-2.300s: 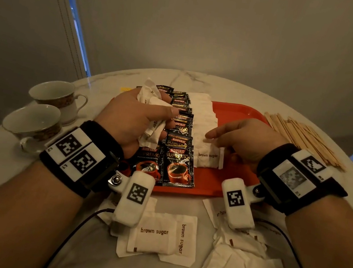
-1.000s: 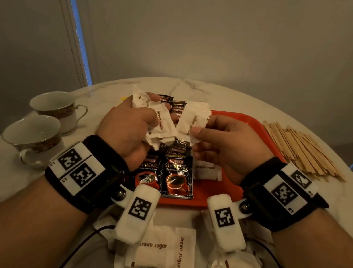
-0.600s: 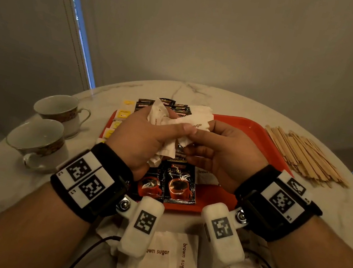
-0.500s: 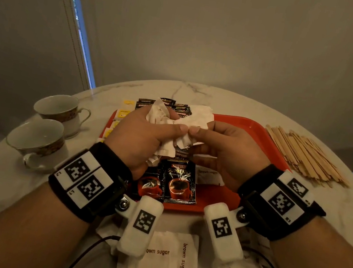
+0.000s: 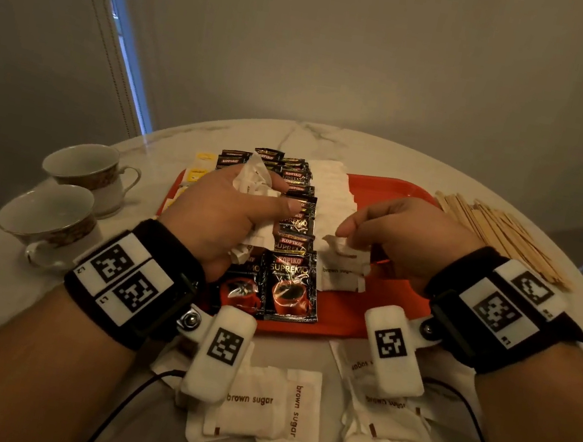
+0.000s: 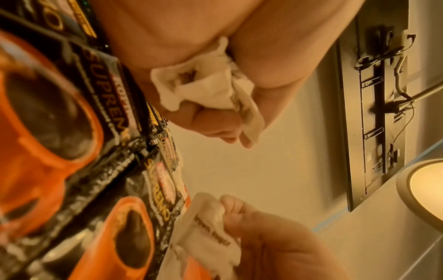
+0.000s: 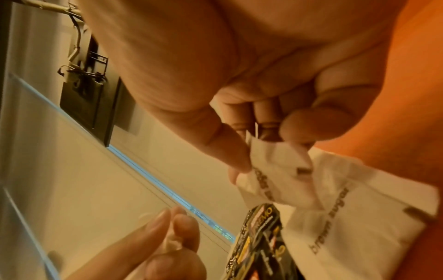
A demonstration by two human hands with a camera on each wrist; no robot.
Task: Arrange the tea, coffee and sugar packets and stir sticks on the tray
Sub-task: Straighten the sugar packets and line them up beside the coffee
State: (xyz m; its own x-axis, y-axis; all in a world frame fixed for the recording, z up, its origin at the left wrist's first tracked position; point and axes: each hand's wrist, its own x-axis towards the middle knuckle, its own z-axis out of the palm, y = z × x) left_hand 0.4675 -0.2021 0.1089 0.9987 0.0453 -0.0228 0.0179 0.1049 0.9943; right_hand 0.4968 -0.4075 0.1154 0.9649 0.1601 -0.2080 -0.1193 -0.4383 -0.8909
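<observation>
Right hand (image 5: 403, 235): fingers now pinch one sugar packet (image 5: 341, 246), taken from left, lowering to tray (image 5: 375, 312).
Left hand (image 5: 221, 216): fingers clutch remaining packets (image 5: 254, 180).

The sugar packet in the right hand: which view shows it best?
The right wrist view: sugar packet pinched by the right hand, print legible. The left wrist view shows it partly hidden; the head view shows it small.

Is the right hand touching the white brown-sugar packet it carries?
Touching: right wrist view shows right hand thumb and fingertips pinching the white brown-sugar packet.
</observation>
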